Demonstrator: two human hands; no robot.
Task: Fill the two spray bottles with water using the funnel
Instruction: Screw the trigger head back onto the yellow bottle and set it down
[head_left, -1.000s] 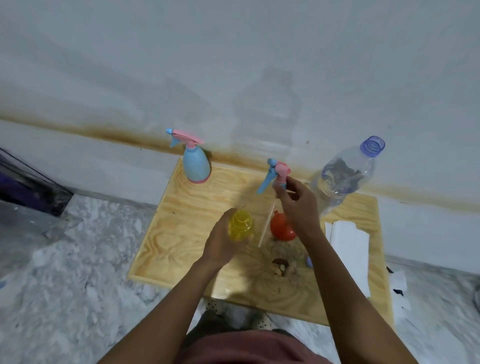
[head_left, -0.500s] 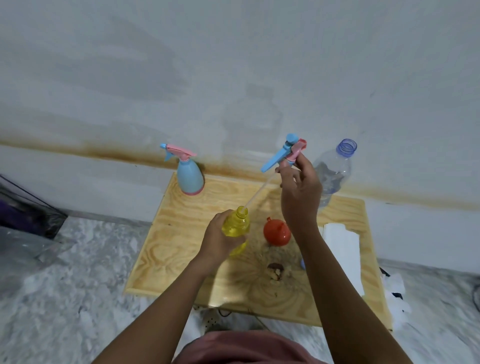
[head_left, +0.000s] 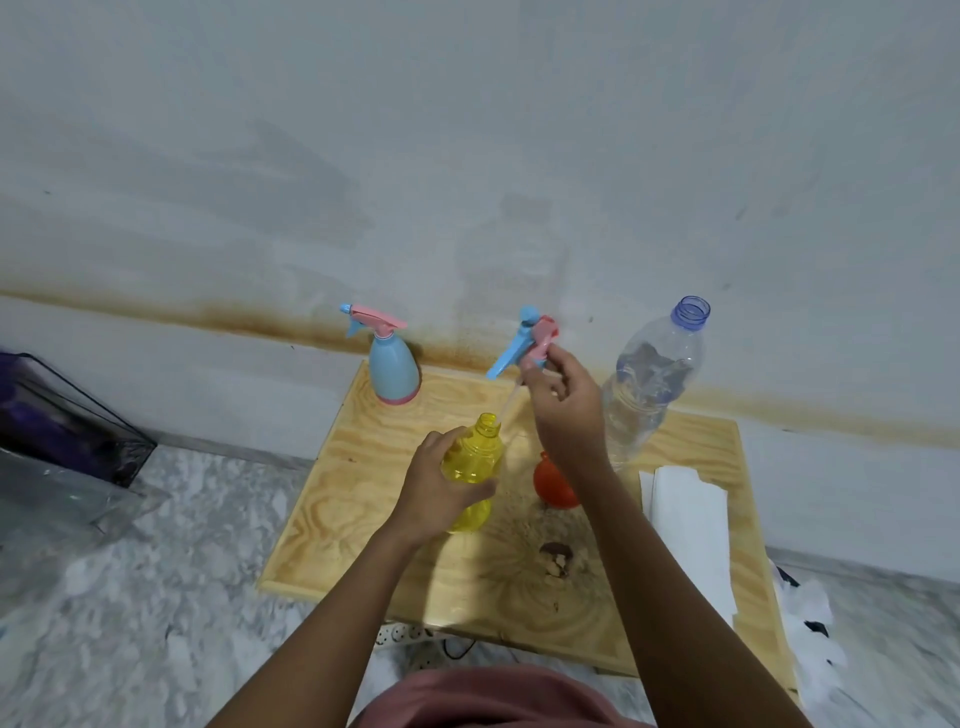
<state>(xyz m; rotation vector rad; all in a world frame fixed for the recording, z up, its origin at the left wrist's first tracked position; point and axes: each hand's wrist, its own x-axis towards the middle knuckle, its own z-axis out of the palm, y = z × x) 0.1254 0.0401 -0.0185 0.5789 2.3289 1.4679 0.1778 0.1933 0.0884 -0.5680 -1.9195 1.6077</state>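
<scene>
1. A pink garment (head_left: 493, 696) fills the bottom edge, and both bare forearms reach forward from it.
2. A white power strip (head_left: 400, 634) lies on the marbled floor (head_left: 156, 597) just under the near edge of the wooden tabletop (head_left: 337, 519).
3. A dark knot (head_left: 556, 556) marks the wood near the middle. To the right of it lies a folded white paper (head_left: 691, 530).
4. The left hand (head_left: 441, 488) is wrapped round the yellow bottle (head_left: 472, 462), fingers curled about its body. The bottle stands on the tabletop with its neck open and no head on it.
5. The red funnel (head_left: 553, 483) sits on the tabletop just right of the yellow bottle, partly hidden behind the right wrist.
6. The right hand (head_left: 566, 405) pinches the pink-and-blue spray head (head_left: 530, 338) and holds it up above the yellow bottle.
7. The tube (head_left: 506, 405) slants down from the spray head, and its lower end is at the yellow bottle's mouth. Whether the tip is inside cannot be told.
8. A clear water bottle (head_left: 654, 379) stands uncapped at the back right, just beyond the right hand, with water showing in its lower part.
9. The blue bottle (head_left: 392, 364) stands at the back left corner with its pink spray head on, close to the stained wall (head_left: 467, 156).
10. A dark, clear-sided bin (head_left: 67, 415) sits on the floor far left.
</scene>
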